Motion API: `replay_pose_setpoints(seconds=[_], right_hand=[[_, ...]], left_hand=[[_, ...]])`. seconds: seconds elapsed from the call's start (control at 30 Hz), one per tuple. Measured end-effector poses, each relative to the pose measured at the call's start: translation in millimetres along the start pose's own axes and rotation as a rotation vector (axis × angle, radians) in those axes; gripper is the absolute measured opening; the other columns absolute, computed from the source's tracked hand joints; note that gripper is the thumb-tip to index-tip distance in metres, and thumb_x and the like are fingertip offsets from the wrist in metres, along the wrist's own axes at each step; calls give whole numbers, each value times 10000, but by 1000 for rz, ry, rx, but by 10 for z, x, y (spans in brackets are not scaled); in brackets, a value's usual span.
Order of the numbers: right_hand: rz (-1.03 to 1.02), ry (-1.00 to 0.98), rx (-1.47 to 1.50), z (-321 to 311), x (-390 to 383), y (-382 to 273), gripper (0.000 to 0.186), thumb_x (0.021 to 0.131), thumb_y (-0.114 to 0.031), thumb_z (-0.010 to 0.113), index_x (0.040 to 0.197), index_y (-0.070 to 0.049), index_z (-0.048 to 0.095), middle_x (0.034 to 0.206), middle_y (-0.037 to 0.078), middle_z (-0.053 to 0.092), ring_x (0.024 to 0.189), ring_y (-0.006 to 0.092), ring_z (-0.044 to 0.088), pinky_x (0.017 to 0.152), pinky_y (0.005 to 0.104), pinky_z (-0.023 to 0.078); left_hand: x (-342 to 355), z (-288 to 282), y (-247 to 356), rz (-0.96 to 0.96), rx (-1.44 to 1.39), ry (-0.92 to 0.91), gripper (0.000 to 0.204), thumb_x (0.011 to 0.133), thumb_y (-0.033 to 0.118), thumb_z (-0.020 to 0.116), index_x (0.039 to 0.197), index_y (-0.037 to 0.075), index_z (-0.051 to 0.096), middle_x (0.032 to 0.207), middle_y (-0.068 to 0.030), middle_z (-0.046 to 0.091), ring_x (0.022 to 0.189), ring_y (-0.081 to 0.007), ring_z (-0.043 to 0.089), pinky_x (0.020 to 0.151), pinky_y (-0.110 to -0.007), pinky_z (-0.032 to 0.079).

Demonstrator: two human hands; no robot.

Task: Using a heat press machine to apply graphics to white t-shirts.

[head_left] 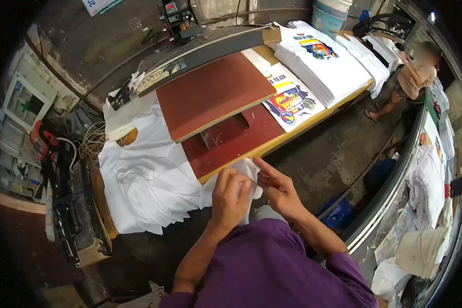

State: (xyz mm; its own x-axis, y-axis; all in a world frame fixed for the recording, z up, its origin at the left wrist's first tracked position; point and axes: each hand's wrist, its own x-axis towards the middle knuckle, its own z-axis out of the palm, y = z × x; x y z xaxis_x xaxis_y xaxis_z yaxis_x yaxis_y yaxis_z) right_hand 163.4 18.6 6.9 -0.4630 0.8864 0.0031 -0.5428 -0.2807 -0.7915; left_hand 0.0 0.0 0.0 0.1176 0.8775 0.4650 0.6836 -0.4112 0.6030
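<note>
Holding white cloth (247, 168) between both hands, just off the near edge of the worktable (266, 147). Left hand (232, 197): curled on the cloth, grip narrow. Right hand (281, 191): forefinger and thumb at the opposite edge, probably for steadying; cannot tell whether pinching. Lying at 9 o'clock from the hands: loose heap of white garments (143, 179), perhaps for easy reach. Raised at 11 o'clock: red-brown board (215, 95), above a red base (203, 156), presumably to leave clearance beneath. Laid at 1 o'clock: colour-printed white piece (292, 97), flat; beyond it, squared stack of printed white fabric (321, 64), likely level against creasing.
</note>
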Motion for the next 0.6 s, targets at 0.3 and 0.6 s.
replay_pose_setpoints(seconds=[0.3, 0.6], right_hand=[[100, 25, -17, -579, 241, -485, 644, 790, 168, 404, 1413, 1, 398, 1222, 109, 559, 1098, 139, 537, 959, 272, 426], [3, 130, -614, -1145, 331, -810, 359, 899, 53, 545, 1258, 52, 540, 1170, 107, 615, 1040, 134, 589, 797, 229, 482]], left_hand=[[262, 491, 315, -128, -21, 47, 164, 830, 69, 664, 922, 21, 538, 840, -137, 576, 766, -273, 613, 684, -353, 492], [415, 854, 355, -139, 2, 203, 69, 891, 18, 522, 914, -37, 557, 896, -174, 581, 808, -353, 580, 740, -406, 472]])
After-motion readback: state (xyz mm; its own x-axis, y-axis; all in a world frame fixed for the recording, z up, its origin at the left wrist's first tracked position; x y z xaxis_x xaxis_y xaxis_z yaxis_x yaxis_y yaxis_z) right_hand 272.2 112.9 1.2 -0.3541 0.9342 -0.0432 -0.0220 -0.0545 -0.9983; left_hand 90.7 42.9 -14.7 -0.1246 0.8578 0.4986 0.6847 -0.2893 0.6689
